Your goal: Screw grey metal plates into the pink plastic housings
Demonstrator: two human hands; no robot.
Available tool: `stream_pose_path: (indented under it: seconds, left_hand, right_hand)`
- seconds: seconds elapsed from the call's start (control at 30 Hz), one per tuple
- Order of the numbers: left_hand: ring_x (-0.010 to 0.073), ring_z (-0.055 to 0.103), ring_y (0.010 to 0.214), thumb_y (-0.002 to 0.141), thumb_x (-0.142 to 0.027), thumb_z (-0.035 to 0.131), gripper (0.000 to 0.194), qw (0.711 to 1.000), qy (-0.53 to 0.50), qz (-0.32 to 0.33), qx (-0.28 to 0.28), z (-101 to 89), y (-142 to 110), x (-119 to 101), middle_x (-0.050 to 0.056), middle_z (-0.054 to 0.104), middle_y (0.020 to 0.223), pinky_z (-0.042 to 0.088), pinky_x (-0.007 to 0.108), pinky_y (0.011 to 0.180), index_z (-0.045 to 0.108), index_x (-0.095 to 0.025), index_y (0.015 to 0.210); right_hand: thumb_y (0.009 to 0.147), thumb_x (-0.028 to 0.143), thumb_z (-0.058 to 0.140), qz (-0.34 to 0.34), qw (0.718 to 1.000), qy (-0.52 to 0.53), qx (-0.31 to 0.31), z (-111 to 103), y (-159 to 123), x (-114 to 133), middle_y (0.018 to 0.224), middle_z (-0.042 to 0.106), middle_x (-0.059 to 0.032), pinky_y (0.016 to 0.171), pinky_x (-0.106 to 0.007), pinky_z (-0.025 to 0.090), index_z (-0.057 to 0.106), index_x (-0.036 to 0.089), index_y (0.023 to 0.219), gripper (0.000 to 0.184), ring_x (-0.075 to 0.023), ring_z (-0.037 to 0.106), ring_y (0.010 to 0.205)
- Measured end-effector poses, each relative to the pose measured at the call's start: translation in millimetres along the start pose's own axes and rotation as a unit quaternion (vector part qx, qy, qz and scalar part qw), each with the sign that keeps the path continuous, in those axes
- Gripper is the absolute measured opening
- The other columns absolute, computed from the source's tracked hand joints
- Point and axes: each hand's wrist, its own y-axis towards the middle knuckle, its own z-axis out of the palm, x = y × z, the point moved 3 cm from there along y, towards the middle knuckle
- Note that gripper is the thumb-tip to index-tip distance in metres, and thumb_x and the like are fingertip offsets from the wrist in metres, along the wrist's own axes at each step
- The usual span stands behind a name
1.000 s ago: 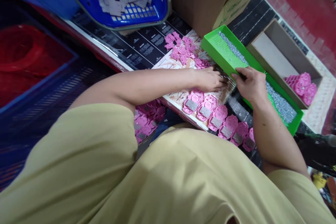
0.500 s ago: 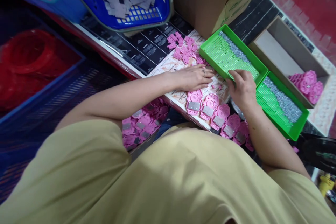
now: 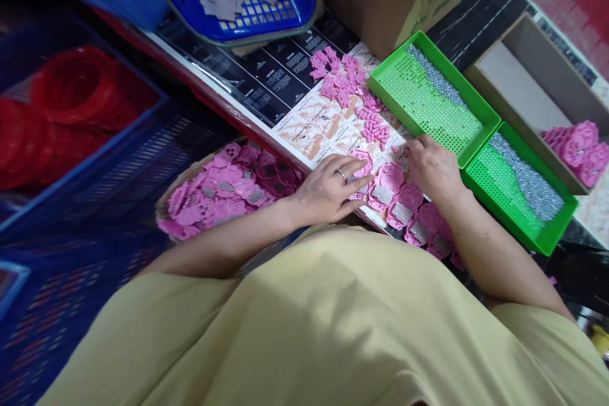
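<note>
My left hand (image 3: 333, 189) lies with its fingers stretched over the first pink plastic casing (image 3: 364, 160) at the table edge, partly hiding it. My right hand (image 3: 434, 168) is beside the near green tray, fingertips pinched together low over the table; what they hold, if anything, is too small to make out. Between the hands a row of pink casings with grey plates (image 3: 402, 214) runs along the edge. Beyond them are a cluster of tiny pink parts (image 3: 373, 128) and a heap of larger pink pieces (image 3: 343, 81).
Two green perforated trays (image 3: 404, 94) (image 3: 545, 244) hold small silvery parts. Behind them stands a long cardboard box (image 3: 504, 70) with pink pieces. A blue basket (image 3: 266, 28) of grey plates and a large carton (image 3: 366, 0) are at the back. Pink casings fill a container (image 3: 164, 206) at left.
My left hand has drawn back from the tiny pink parts to the first casing, uncovering those parts. My right hand has moved from over the tray's edge down toward the casings. The view has shifted slightly.
</note>
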Motion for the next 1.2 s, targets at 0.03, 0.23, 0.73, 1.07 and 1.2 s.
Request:
stream_pose_path:
  seconds: [0.03, 0.23, 0.73, 1.07, 1.2]
  left_hand:
    - [0.0322, 0.059, 0.127, 0.098, -0.037, 0.058, 0.04, 1.0, 0.0, -0.007, 0.013, 2.9, -3.1, -2.3, 0.019, 0.066, 0.133, 0.051, 0.052, 0.103, 0.066, -0.013, 0.129]
    - [0.0292, 0.058, 0.133, 0.101, -0.029, 0.053, 0.033, 0.997, -0.013, 0.043, 0.059, 1.0, -12.2, -0.3, 0.016, 0.068, 0.132, 0.046, 0.05, 0.113, 0.067, -0.013, 0.127]
    - [0.0275, 0.054, 0.139, 0.101, -0.027, 0.057, 0.032, 0.991, -0.014, 0.029, 0.126, -8.8, -12.8, -3.8, 0.012, 0.064, 0.139, 0.039, 0.052, 0.119, 0.068, -0.017, 0.129]
    - [0.0266, 0.052, 0.14, 0.103, -0.029, 0.052, 0.032, 0.989, -0.021, 0.023, 0.145, -11.3, -11.1, -2.2, 0.012, 0.064, 0.14, 0.037, 0.053, 0.12, 0.068, -0.018, 0.13]
    - [0.0258, 0.053, 0.14, 0.102, -0.028, 0.054, 0.032, 0.99, -0.029, 0.017, 0.136, -9.6, -10.5, -1.4, 0.011, 0.065, 0.139, 0.035, 0.052, 0.12, 0.068, -0.02, 0.129]
  right_hand:
    - [0.101, 0.024, 0.037, 0.005, 1.0, 0.008, -0.012, -1.9, -0.8, -2.2, 0.116, 0.069, -0.0188, 0.058, -0.032, 0.032, 0.067, 0.012, 0.113, 0.034, -0.0239, 0.066, 0.085]
    - [0.088, 0.029, 0.061, -0.066, 0.938, 0.318, -0.119, -8.7, 0.9, -9.3, 0.089, 0.075, -0.008, 0.068, -0.031, 0.051, 0.075, 0.019, 0.096, 0.019, -0.0184, 0.067, 0.075]
    - [0.077, 0.023, 0.072, -0.134, 0.927, 0.349, 0.032, -11.9, 52.0, 45.5, 0.063, 0.069, -0.0015, 0.058, -0.025, 0.039, 0.079, 0.016, 0.076, 0.01, -0.009, 0.049, 0.054]
    - [0.08, 0.026, 0.072, -0.144, 0.922, 0.354, 0.062, -11.6, 51.9, 42.0, 0.069, 0.071, -0.0031, 0.061, -0.026, 0.041, 0.078, 0.016, 0.079, 0.012, -0.0113, 0.054, 0.06]
    - [0.079, 0.02, 0.071, -0.141, 0.928, 0.339, 0.062, -7.5, 53.0, 47.0, 0.068, 0.069, -0.0022, 0.065, -0.027, 0.04, 0.077, 0.015, 0.079, 0.007, -0.0106, 0.051, 0.059]
